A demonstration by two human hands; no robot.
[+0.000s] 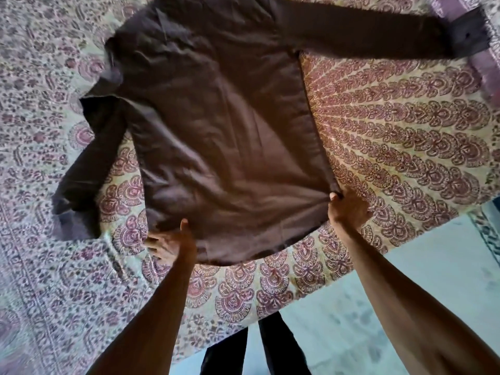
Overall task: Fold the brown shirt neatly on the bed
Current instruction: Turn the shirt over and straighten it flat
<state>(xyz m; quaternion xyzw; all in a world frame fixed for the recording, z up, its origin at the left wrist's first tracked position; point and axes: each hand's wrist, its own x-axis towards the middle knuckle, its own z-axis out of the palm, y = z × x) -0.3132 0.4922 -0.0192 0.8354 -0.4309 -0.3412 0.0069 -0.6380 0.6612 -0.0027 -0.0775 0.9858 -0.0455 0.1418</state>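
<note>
The brown shirt [216,136] lies spread flat on the bed [392,136], collar at the far end and hem nearest me. One sleeve stretches to the upper right, the other bends down at the left. My left hand [170,243] holds the hem's left corner, thumb on top and fingers under the cloth. My right hand [346,208] pinches the hem's right corner, where the fabric puckers.
A patterned red and cream bedspread [270,288] covers the bed, whose near edge runs diagonally at lower right. Beyond it is a pale blue floor [351,320]. My dark trouser legs [259,350] stand against the bed edge. A purple cloth [487,63] lies at the far right.
</note>
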